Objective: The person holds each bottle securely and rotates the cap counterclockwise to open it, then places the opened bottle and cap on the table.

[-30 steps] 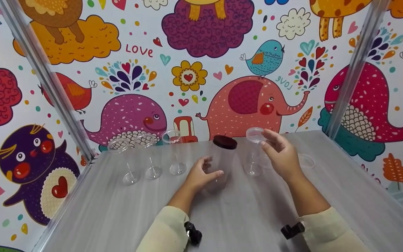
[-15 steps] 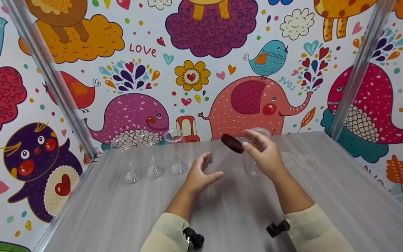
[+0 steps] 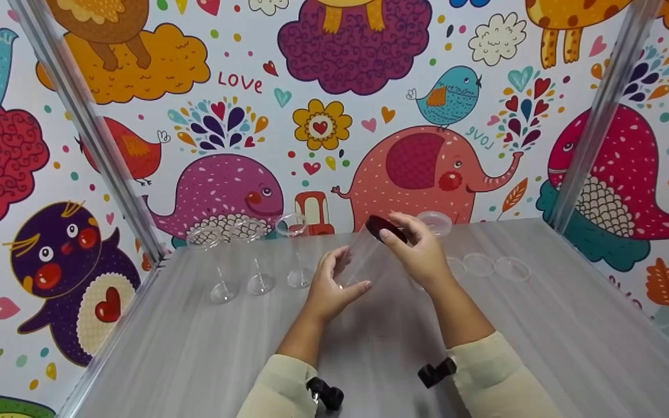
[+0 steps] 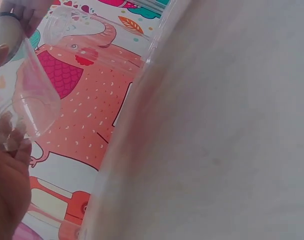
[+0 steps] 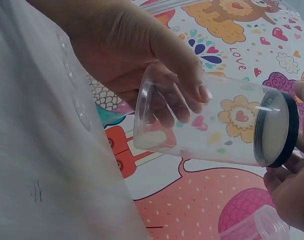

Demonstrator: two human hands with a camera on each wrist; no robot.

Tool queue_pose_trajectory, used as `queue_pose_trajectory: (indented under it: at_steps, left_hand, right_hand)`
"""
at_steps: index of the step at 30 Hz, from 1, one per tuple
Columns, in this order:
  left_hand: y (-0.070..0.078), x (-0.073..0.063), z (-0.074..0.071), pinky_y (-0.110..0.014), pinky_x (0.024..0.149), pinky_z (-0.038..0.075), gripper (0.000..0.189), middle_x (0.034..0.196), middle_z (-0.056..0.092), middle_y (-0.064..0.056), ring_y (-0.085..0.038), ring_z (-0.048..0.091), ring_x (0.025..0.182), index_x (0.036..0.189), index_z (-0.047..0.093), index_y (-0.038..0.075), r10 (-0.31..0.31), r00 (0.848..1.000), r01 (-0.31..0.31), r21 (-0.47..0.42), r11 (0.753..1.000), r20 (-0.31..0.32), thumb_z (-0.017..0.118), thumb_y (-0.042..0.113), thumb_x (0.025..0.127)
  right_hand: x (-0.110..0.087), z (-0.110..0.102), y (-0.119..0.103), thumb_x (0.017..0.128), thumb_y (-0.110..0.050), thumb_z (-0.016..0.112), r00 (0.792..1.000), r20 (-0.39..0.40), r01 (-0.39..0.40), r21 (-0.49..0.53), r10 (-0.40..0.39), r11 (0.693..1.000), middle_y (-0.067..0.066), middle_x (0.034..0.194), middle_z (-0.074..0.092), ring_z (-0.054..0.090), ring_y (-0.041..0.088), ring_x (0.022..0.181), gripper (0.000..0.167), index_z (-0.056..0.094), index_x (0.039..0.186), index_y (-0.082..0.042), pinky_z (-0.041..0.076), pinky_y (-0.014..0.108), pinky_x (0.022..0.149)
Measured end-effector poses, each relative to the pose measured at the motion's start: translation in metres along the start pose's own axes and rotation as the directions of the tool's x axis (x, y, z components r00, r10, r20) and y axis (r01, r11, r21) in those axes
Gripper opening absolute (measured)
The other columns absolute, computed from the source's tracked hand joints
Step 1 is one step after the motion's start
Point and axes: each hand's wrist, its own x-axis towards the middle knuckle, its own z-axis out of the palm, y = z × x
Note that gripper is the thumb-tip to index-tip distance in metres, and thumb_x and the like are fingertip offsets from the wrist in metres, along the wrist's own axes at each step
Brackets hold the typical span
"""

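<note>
A clear plastic jar [image 3: 363,261] with a dark screw lid [image 3: 385,228] is held tilted between my hands, its lid end up and to the right. Around its lower body curls my left hand [image 3: 328,290], thumb in front and fingers behind. My right hand [image 3: 421,249] grips the lid by its edge, thumb on the near side. In the right wrist view the see-through jar body [image 5: 207,120] shows nothing inside, and the lid [image 5: 284,130] sits on its end. The left wrist view catches only part of the jar [image 4: 39,100].
Three clear jars [image 3: 223,292] stand in a row at the left on the grey table [image 3: 195,354]. Another clear jar [image 3: 434,223] stands behind my right hand. Several flat clear rounds [image 3: 513,269] lie right of it. A patterned wall [image 3: 317,75] closes the back.
My right hand has come left from beside the clear jar to the dark lid. The lidded jar has gone from nearly upright to tilted, its lid leaning right earlier and now as well.
</note>
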Motion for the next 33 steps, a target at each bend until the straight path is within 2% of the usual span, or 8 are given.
queue_pose_trajectory:
  at_steps: [6, 10, 14, 21, 27, 33]
  left_hand:
    - [0.002, -0.003, -0.002, -0.056, 0.126, 0.042, 0.095, 0.156, 0.053, -0.004, -0.022, 0.054, 0.149, 0.155, 0.046, 0.025, 0.001, 1.0, -0.001, 0.009, 1.0, 0.012, 0.091, 0.054, 0.077]
    - [0.003, -0.004, -0.003, -0.051, 0.125, 0.044, 0.095, 0.152, 0.054, 0.0, -0.02, 0.055, 0.146, 0.156, 0.045, 0.023, 0.015, 1.0, -0.016, 0.066, 0.998, 0.017, 0.092, 0.051, 0.078]
    - [0.005, -0.007, -0.002, -0.046, 0.125, 0.046, 0.096, 0.152, 0.056, 0.002, -0.019, 0.056, 0.144, 0.158, 0.043, 0.025, 0.017, 1.0, -0.02, 0.132, 0.991, 0.025, 0.091, 0.051, 0.079]
    - [0.005, -0.009, 0.001, -0.047, 0.124, 0.047, 0.107, 0.157, 0.055, 0.005, -0.019, 0.055, 0.144, 0.162, 0.041, 0.027, -0.003, 1.0, 0.0, 0.186, 0.983, 0.016, 0.089, 0.065, 0.074]
    - [0.004, -0.007, -0.002, -0.049, 0.124, 0.047, 0.107, 0.155, 0.058, 0.008, -0.017, 0.056, 0.143, 0.161, 0.043, 0.023, 0.021, 1.0, -0.024, 0.196, 0.98, 0.015, 0.091, 0.062, 0.074]
    - [0.004, -0.006, -0.007, -0.045, 0.122, 0.049, 0.101, 0.152, 0.061, 0.008, -0.016, 0.059, 0.14, 0.159, 0.046, 0.024, 0.051, 0.998, -0.055, 0.189, 0.981, 0.026, 0.091, 0.059, 0.076]
  right_hand:
    - [-0.002, 0.001, 0.004, 0.096, -0.041, 0.08, 1.0, -0.005, -0.027, -0.067, 0.027, 0.997, 0.007, 0.143, 0.065, 0.063, 0.028, 0.128, 0.051, 0.07, 0.139, -0.018, 0.061, 0.043, 0.107]
    - [-0.004, -0.001, 0.004, 0.093, -0.045, 0.083, 0.999, -0.008, -0.037, -0.089, 0.037, 0.995, 0.006, 0.141, 0.067, 0.064, 0.026, 0.128, 0.049, 0.074, 0.135, -0.022, 0.061, 0.046, 0.106]
    - [-0.005, 0.0, 0.003, 0.092, -0.045, 0.084, 0.999, -0.015, -0.045, -0.094, 0.043, 0.995, 0.005, 0.141, 0.07, 0.065, 0.027, 0.128, 0.049, 0.075, 0.134, -0.022, 0.062, 0.046, 0.105]
    - [-0.006, 0.008, 0.004, 0.093, -0.041, 0.084, 0.998, -0.041, -0.053, -0.103, 0.049, 0.993, 0.005, 0.143, 0.071, 0.066, 0.027, 0.13, 0.045, 0.077, 0.132, -0.02, 0.061, 0.046, 0.106]
    - [-0.008, 0.009, 0.004, 0.093, -0.039, 0.084, 0.999, -0.028, -0.032, -0.089, 0.03, 0.996, 0.005, 0.142, 0.071, 0.066, 0.026, 0.131, 0.044, 0.077, 0.131, -0.02, 0.061, 0.045, 0.108]
    - [-0.008, 0.006, 0.008, 0.094, -0.034, 0.084, 1.0, 0.023, 0.009, -0.037, -0.008, 0.999, 0.005, 0.145, 0.07, 0.066, 0.026, 0.133, 0.042, 0.077, 0.132, -0.019, 0.06, 0.033, 0.106]
